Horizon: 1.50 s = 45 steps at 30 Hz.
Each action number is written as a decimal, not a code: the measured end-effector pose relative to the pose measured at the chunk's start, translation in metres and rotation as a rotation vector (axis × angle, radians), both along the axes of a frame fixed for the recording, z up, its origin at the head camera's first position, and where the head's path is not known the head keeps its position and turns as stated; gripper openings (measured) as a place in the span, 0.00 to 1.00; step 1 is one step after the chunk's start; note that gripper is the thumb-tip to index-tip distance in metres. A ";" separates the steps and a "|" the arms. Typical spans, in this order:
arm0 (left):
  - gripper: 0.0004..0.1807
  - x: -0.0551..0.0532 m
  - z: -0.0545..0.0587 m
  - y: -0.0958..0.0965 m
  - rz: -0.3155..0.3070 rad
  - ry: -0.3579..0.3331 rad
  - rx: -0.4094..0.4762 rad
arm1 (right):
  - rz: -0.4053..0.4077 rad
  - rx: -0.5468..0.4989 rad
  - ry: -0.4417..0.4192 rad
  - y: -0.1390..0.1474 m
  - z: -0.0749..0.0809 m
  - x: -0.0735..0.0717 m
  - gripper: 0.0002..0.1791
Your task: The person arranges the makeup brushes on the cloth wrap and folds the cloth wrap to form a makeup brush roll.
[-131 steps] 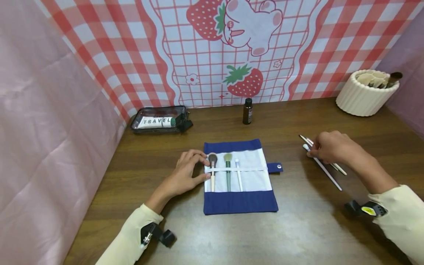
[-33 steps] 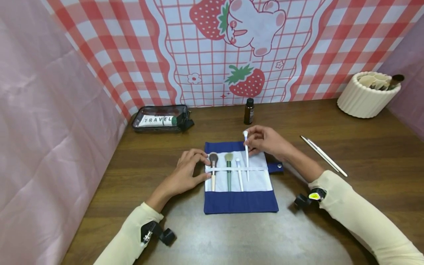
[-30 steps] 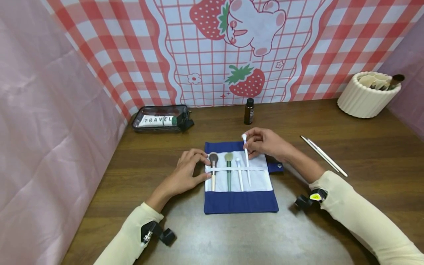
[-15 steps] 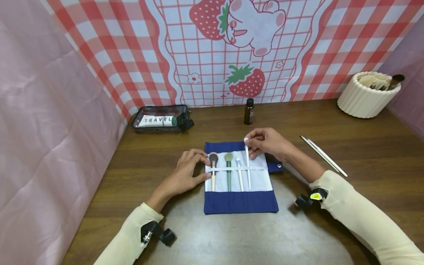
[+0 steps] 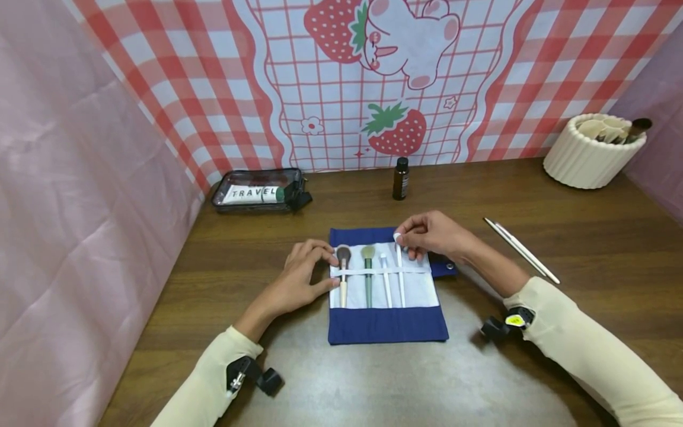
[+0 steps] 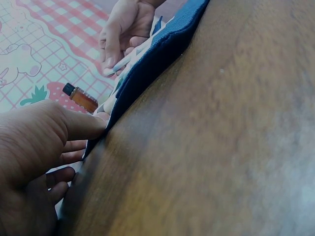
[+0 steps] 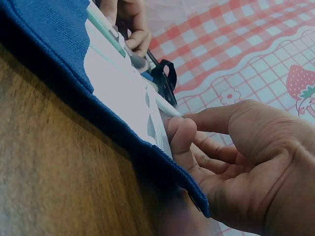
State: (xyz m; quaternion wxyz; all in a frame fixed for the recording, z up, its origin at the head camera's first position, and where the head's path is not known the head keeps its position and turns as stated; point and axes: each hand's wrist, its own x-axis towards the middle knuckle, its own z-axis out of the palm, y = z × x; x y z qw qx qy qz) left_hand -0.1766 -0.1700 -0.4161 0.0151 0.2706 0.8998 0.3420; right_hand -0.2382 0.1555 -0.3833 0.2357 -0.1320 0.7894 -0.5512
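Observation:
A navy and white brush roll (image 5: 384,326) lies unfolded on the table. Under its white elastic strap sit a dark-bristled makeup brush (image 5: 344,256), a green-handled brush (image 5: 368,279) and a small white brush (image 5: 386,284). My right hand (image 5: 434,237) pinches the head end of another slim white makeup brush (image 5: 402,287), whose handle runs down past the strap to the lower pocket's edge. My left hand (image 5: 299,279) rests at the roll's left edge, thumb and fingertips apart and touching the cloth. In the left wrist view, that thumb (image 6: 86,125) lies along the edge.
Two slim white sticks (image 5: 523,249) lie on the right of the table. A cream ribbed holder (image 5: 581,157) with a brush stands back right. A small dark bottle (image 5: 401,179) stands behind the roll; a clear travel pouch (image 5: 256,191) lies back left.
My right hand took a slim white makeup brush from the right side to the roll, then slid it down under the strap toward the lower pocket. My left hand stayed put.

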 end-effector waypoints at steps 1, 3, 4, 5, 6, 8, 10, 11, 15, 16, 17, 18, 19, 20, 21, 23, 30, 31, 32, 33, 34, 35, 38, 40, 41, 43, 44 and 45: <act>0.16 0.000 0.000 0.000 -0.001 0.000 -0.001 | 0.008 0.016 0.005 0.000 0.000 0.000 0.13; 0.16 0.000 0.000 0.000 -0.001 0.000 -0.001 | 0.027 0.050 0.022 0.001 0.000 0.001 0.13; 0.16 0.000 0.000 0.000 -0.001 -0.003 -0.003 | 0.031 0.064 0.026 0.001 0.000 0.001 0.13; 0.16 0.000 0.000 0.000 -0.001 -0.003 -0.003 | 0.038 0.081 0.034 0.001 -0.001 0.001 0.12; 0.16 0.000 0.000 0.000 -0.002 -0.003 -0.002 | 0.045 0.098 0.039 0.001 -0.001 0.002 0.12; 0.16 0.000 0.000 0.001 -0.002 -0.002 -0.001 | 0.065 0.122 0.050 0.001 0.000 0.002 0.12; 0.16 0.000 0.000 0.001 -0.002 -0.003 -0.001 | 0.080 0.138 0.057 0.002 0.000 0.003 0.11; 0.16 0.000 0.000 0.001 -0.002 -0.002 -0.001 | 0.090 0.146 0.064 0.002 0.000 0.004 0.11; 0.16 0.000 0.000 0.001 -0.003 -0.001 0.000 | 0.123 0.167 0.101 0.004 0.001 0.006 0.10; 0.16 0.000 0.000 0.001 -0.003 -0.001 0.000 | 0.129 0.174 0.112 0.004 0.002 0.007 0.10; 0.16 0.000 0.000 0.001 -0.003 -0.001 0.001 | 0.134 0.185 0.130 0.005 0.002 0.007 0.10; 0.16 0.000 0.000 0.001 -0.003 -0.002 0.002 | 0.137 0.199 0.149 0.006 0.004 0.008 0.11; 0.16 0.001 0.000 0.001 -0.003 -0.003 0.003 | 0.135 0.211 0.167 0.007 0.005 0.009 0.11; 0.16 0.001 -0.001 0.001 -0.002 -0.004 0.004 | 0.133 0.222 0.189 0.008 0.007 0.009 0.12; 0.16 0.001 -0.001 0.001 -0.002 -0.005 0.005 | 0.128 0.233 0.214 0.010 0.009 0.010 0.12; 0.16 0.001 -0.002 0.001 -0.001 -0.007 0.007 | 0.104 0.260 0.270 0.014 0.016 0.012 0.13; 0.16 0.002 -0.001 0.001 0.000 -0.009 0.005 | -0.038 0.467 0.465 0.044 0.045 0.017 0.11; 0.16 0.002 -0.001 0.001 0.000 -0.011 0.005 | -0.058 0.511 0.493 0.050 0.049 0.016 0.11; 0.16 0.002 -0.001 0.001 0.001 -0.011 0.006 | -0.076 0.551 0.517 0.056 0.052 0.016 0.10; 0.16 0.002 -0.001 0.001 0.001 -0.012 0.007 | -0.091 0.589 0.531 0.062 0.055 0.016 0.10; 0.15 0.002 -0.001 0.001 0.002 -0.012 0.007 | -0.104 0.624 0.531 0.068 0.057 0.015 0.11; 0.15 0.002 -0.001 0.001 0.001 -0.011 0.008 | -0.111 0.656 0.529 0.074 0.059 0.014 0.11; 0.16 0.001 -0.001 0.001 0.001 0.007 0.009 | -0.112 0.738 0.495 0.092 0.060 0.012 0.12; 0.16 0.001 -0.001 0.001 0.000 0.019 0.009 | -0.109 0.792 0.466 0.103 0.059 0.011 0.12; 0.16 0.001 -0.001 0.001 -0.001 0.025 0.009 | -0.110 0.817 0.454 0.108 0.058 0.010 0.12; 0.16 0.001 -0.001 0.001 -0.001 0.028 0.009 | -0.108 0.857 0.432 0.116 0.055 0.009 0.12; 0.16 0.001 -0.001 0.001 -0.001 0.029 0.010 | -0.106 0.872 0.417 0.120 0.054 0.008 0.12; 0.16 0.001 -0.001 0.001 -0.002 0.028 0.008 | -0.104 0.885 0.402 0.124 0.052 0.008 0.12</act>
